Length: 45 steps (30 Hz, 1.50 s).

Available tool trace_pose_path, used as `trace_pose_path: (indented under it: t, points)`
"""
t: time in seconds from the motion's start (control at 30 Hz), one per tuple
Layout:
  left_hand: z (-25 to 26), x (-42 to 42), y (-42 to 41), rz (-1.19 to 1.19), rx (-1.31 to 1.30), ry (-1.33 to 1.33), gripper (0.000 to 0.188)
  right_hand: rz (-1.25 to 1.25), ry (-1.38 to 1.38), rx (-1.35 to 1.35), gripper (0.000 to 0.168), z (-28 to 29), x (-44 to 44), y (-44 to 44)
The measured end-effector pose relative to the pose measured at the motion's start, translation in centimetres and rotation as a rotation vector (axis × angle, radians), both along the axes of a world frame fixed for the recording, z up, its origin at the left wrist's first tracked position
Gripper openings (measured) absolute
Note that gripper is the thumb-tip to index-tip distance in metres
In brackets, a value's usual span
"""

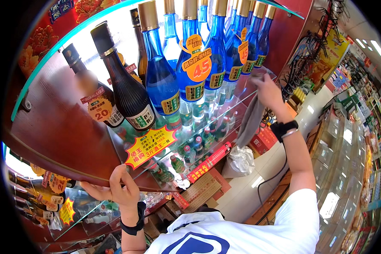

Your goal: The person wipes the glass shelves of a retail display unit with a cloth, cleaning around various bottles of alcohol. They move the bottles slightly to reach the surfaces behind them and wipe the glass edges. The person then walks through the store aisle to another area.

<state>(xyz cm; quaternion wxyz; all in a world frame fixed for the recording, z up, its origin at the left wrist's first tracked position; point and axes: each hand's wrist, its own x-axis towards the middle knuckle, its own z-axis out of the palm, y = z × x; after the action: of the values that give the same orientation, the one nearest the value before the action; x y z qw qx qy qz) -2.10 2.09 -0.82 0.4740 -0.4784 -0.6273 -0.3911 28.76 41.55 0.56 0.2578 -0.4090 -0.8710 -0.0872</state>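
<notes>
My right hand [266, 90] is shut on a grey cloth [250, 122] at the right end of a glass shelf [241, 100]; the cloth hangs down past the shelf edge. My left hand [122, 187] rests with its fingers at the lower edge of a dark red wooden panel [66, 139], and whether it grips the panel is unclear. On the shelf stand blue glass bottles [162, 79] with gold caps, some wearing orange price tags [197, 65]. Left of them are dark bottles [125, 85] with black caps. A yellow and red promotional card [150, 146] is at the shelf's front edge.
Small green bottles [177, 163] stand on a lower glass shelf. Below are cardboard boxes [200, 190] and a white plastic sack [239, 160]. A black cable [270, 177] hangs at the right, near black wire hooks [295, 66]. More bottles [35, 190] are at lower left.
</notes>
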Motion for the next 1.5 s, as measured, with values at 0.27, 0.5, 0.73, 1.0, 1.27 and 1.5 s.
trace_pose_path:
  t: [0.27, 0.5, 0.73, 1.0, 1.27, 1.5]
  points:
    - [-0.3, -0.3, 0.0, 0.061, -0.035, -0.001, 0.016, -0.49, -0.167, -0.132, 0.038, 1.4, 2.3, 9.1]
    - [-0.5, -0.2, 0.4, 0.02, 0.007, -0.025, 0.02, -0.413, -0.074, -0.139, 0.04, 0.5, 2.3, 7.2]
    - [-1.3, -0.5, -0.1, 0.004, 0.051, 0.013, 0.019, 0.146, 0.126, -0.091, 0.038, -1.5, -3.7, -7.0]
    - [0.1, -1.4, -1.6, -0.314, 0.028, 0.005, 0.028, 0.387, 0.508, -0.408, 0.033, -3.0, -7.1, -20.3]
    - [-1.5, -5.8, -13.5, -0.441, -0.078, -0.103, 0.031, 0.53, 0.901, -0.968, 0.033, -1.1, -7.8, -35.7]
    - [-3.3, -10.6, -19.9, -0.364, -0.131, -0.147, 0.03, 0.379, 1.065, -0.432, 0.031, 2.1, -19.2, -44.1]
